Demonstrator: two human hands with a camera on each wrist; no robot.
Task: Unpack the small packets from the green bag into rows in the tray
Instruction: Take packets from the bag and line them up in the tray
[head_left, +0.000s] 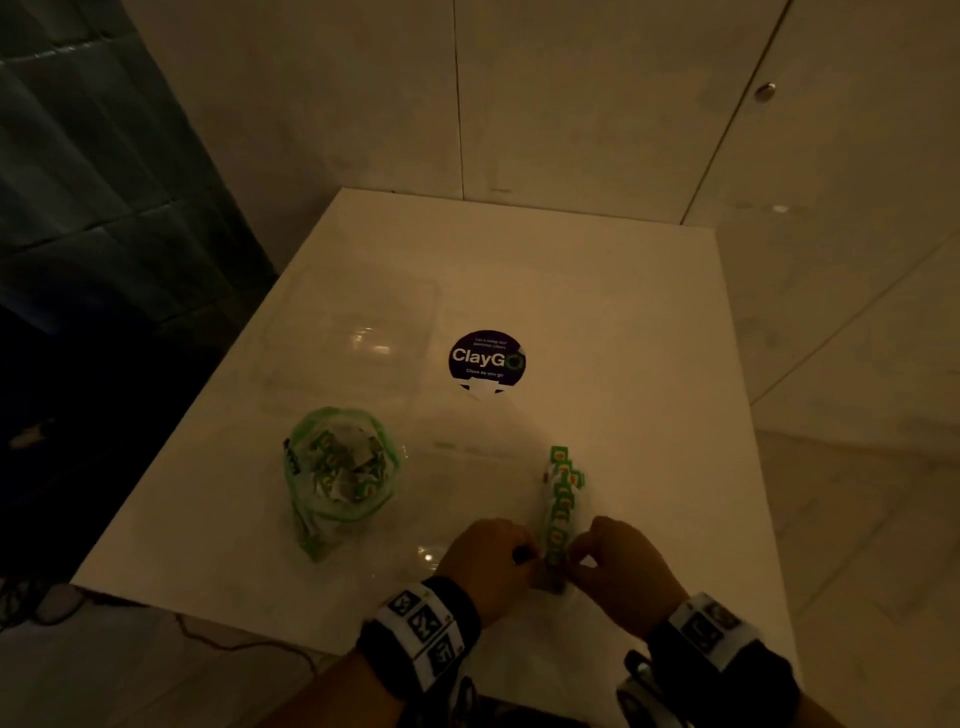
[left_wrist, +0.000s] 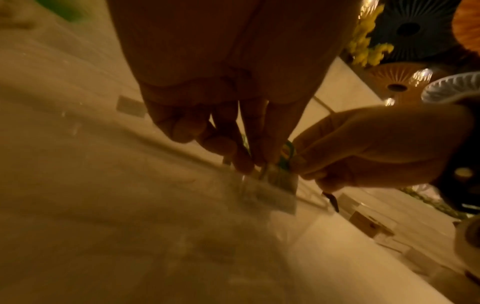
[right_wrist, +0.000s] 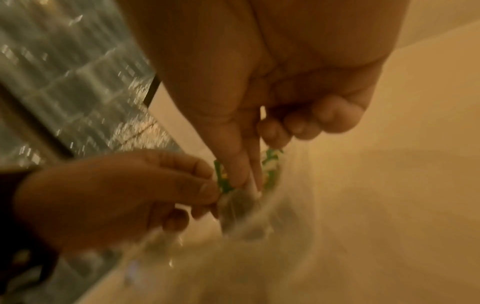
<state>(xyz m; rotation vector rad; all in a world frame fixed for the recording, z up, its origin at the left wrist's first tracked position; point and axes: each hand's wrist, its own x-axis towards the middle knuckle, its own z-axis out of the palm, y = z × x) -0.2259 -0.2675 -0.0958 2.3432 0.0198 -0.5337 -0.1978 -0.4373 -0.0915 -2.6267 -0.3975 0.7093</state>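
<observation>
An open green bag (head_left: 338, 480) stuffed with small green and white packets stands on the white table (head_left: 623, 322) at the left. A row of packets (head_left: 561, 493) stands on edge in a clear tray (head_left: 430, 557) that barely shows in the dim light. At the row's near end, my left hand (head_left: 519, 558) and right hand (head_left: 575, 558) meet from either side and pinch the nearest packet (left_wrist: 287, 151) (right_wrist: 222, 180). In both wrist views the fingertips press together around that packet, just above the tray's clear wall (left_wrist: 270, 185).
A second clear plastic container (head_left: 358, 332) lies at the back left of the table. A round dark "ClayGo" sticker (head_left: 486, 359) marks the table's middle. Pale wall panels stand behind, and the table's front edge runs just below my wrists.
</observation>
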